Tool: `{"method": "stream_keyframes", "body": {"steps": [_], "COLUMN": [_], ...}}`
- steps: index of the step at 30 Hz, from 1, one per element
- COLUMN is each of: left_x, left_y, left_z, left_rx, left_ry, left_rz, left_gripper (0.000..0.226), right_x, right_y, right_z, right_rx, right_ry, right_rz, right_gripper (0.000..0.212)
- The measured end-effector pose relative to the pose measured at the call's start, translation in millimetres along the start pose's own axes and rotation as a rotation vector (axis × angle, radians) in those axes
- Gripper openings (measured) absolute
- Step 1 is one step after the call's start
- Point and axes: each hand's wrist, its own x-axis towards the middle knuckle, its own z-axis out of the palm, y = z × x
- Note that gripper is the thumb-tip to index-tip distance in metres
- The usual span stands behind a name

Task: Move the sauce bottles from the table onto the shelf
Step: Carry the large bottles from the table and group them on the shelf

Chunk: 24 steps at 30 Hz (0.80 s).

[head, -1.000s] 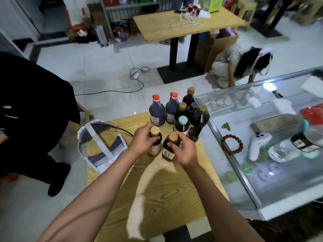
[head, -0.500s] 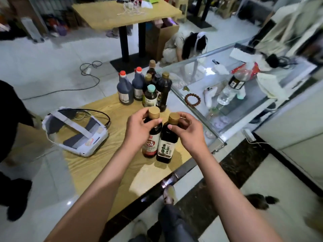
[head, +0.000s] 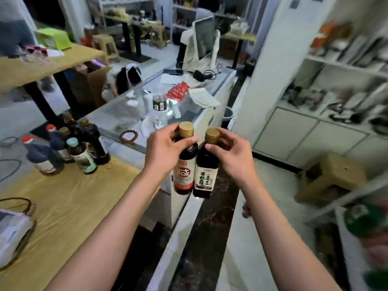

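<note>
- Left hand (head: 165, 152) gripping the neck of the red-label bottle (head: 184, 164), in the air past the table (head: 69, 198) edge.
- Right hand (head: 233, 156) gripping the neck of the white-label bottle (head: 205, 171), touching the first.
- Other bottles (head: 69, 148) standing at the table's far edge.

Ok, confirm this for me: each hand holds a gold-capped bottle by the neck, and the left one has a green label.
Not quite. In the head view, the left hand holds the red-labelled bottle; the right hand holds the other gold-capped bottle, both by the neck.
</note>
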Motion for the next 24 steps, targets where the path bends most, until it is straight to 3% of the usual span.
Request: {"method": "stream_keyframes", "body": {"steps": [7, 9, 13, 24], "left_x": [-4, -11, -35, -61], "left_y": [90, 111, 156, 261], "left_z": [180, 228, 333, 541], "left_rx": [-0.050, -0.061, -0.100, -0.242], "left_ry": [-0.226, -0.254, -0.317, -0.523], "left_rz": [0.143, 0.175, 0.238, 0.405], "left_gripper": [0.027, 0.035, 0.030, 0.029], "right_x": [-36, -48, -77, -123], "right_y": [-25, -29, -39, -80], "right_z": [-190, -240, -345, -554], "right_rx": [-0.066, -0.097, -0.174, -0.320], "right_ry": [0.256, 0.323, 0.417, 0.653], "right_rz": [-0.086, -0.106, -0.175, -0.225], "right_gripper": [0.040, 0.043, 0.041, 0.036]}}
